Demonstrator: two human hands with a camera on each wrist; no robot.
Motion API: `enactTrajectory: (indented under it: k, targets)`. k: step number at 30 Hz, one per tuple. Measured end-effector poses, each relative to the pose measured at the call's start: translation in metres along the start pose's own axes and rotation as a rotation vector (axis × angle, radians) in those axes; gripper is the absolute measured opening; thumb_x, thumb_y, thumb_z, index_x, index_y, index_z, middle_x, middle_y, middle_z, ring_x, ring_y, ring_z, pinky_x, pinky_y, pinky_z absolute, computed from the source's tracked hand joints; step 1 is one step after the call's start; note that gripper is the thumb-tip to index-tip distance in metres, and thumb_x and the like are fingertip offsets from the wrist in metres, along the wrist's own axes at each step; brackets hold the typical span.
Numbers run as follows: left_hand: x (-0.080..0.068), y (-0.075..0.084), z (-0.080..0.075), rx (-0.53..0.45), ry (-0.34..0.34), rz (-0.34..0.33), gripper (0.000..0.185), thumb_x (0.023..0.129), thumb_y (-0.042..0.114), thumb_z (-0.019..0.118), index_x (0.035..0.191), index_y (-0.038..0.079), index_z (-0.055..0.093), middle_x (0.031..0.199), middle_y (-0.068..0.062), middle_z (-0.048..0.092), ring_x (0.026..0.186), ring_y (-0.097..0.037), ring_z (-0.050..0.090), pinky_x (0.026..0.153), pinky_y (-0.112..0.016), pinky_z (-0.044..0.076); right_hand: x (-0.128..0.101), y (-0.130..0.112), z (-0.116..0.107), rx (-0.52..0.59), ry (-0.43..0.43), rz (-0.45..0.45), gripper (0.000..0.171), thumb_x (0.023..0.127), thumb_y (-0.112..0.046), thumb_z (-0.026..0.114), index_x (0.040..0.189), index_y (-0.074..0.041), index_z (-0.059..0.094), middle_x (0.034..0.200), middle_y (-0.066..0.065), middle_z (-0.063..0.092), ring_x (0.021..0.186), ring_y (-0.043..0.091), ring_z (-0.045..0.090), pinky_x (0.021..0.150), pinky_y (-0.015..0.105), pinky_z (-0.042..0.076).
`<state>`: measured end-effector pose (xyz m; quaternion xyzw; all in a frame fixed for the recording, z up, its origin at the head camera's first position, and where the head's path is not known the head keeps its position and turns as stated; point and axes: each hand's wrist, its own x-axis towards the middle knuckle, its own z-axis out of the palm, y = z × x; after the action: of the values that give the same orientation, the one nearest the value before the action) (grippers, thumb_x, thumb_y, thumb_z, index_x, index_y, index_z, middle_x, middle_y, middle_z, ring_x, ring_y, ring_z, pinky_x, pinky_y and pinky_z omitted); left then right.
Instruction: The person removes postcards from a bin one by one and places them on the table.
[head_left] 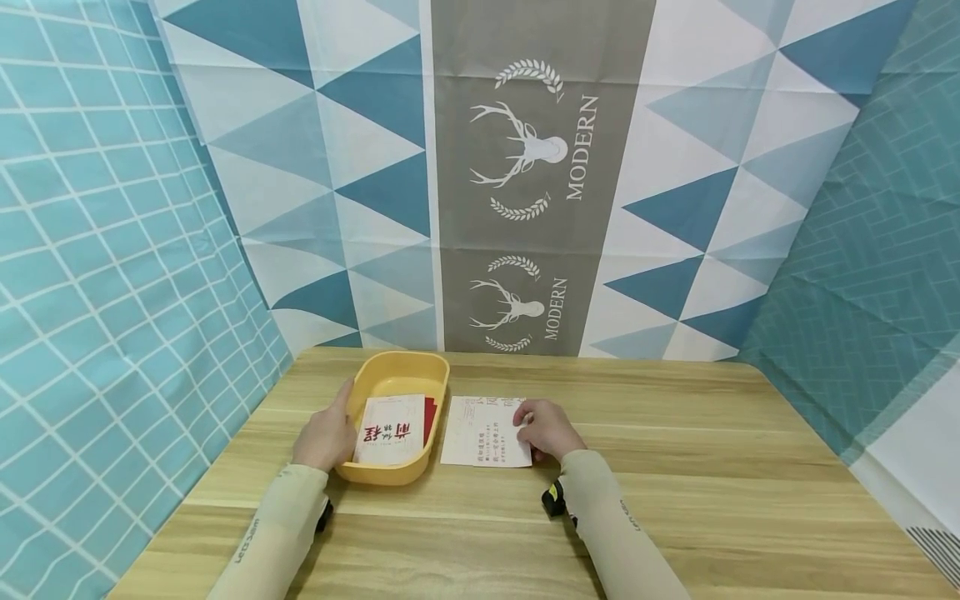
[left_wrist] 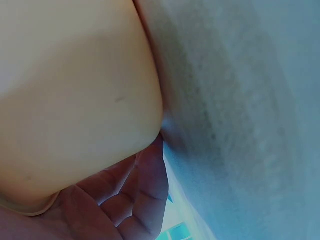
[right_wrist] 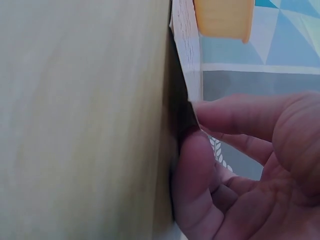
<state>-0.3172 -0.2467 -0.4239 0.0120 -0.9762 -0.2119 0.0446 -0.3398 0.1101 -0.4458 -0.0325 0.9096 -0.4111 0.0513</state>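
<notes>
With my left hand (head_left: pixel 328 433), I grip the left side of a yellow plastic basin (head_left: pixel 386 475). The left wrist view shows curled fingers (left_wrist: pixel 150 185) against the basin's pale outer wall (left_wrist: pixel 85 100). Inside it lies a white card (head_left: pixel 392 417) with bold dark characters, partly covering something flat and red (head_left: pixel 430 419). To the right of the basin is a white printed card (head_left: pixel 480 429) with small text and red characters along its top edge. My right hand (head_left: pixel 549 429) pinches its right edge between thumb and fingers, and the right wrist view shows that edge lifted from the table.
Everything stands on a wood-grain table (head_left: pixel 675 467). Behind it hangs a patterned cloth (head_left: pixel 517 233) with deer heads and triangles. Blue tiled-pattern sheets (head_left: pixel 90 250) close in the left side, and a teal sheet (head_left: pixel 862 275) hangs on the right.
</notes>
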Motion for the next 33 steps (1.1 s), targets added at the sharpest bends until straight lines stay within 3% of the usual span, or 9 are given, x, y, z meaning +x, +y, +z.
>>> enactTrajectory:
  k: [15,33]
  targets:
    - [-0.0015,-0.002,0.0009,0.005,0.01,0.01,0.065,0.102,0.008,0.037,0.162,0.008,0.014,0.117,-0.04,0.064,0.088,-0.049,0.069,0.075,-0.058,0.055,-0.0029,0.0019,0.0019,-0.098,0.007,-0.054,0.019,0.084,0.003,0.066,0.096,-0.012,0.071,0.054,-0.002,0.043,0.041,0.013,0.042,0.039,0.023,0.037]
    - [0.0014,-0.0029,0.0015,0.004,0.005,0.008,0.065,0.101,0.008,0.037,0.163,0.01,0.014,0.117,-0.039,0.064,0.087,-0.046,0.069,0.073,-0.056,0.055,-0.0035,0.0053,0.0002,-0.073,0.005,-0.078,0.018,0.085,0.001,0.065,0.097,-0.012,0.07,0.063,0.001,0.051,0.042,0.013,0.042,0.04,0.024,0.036]
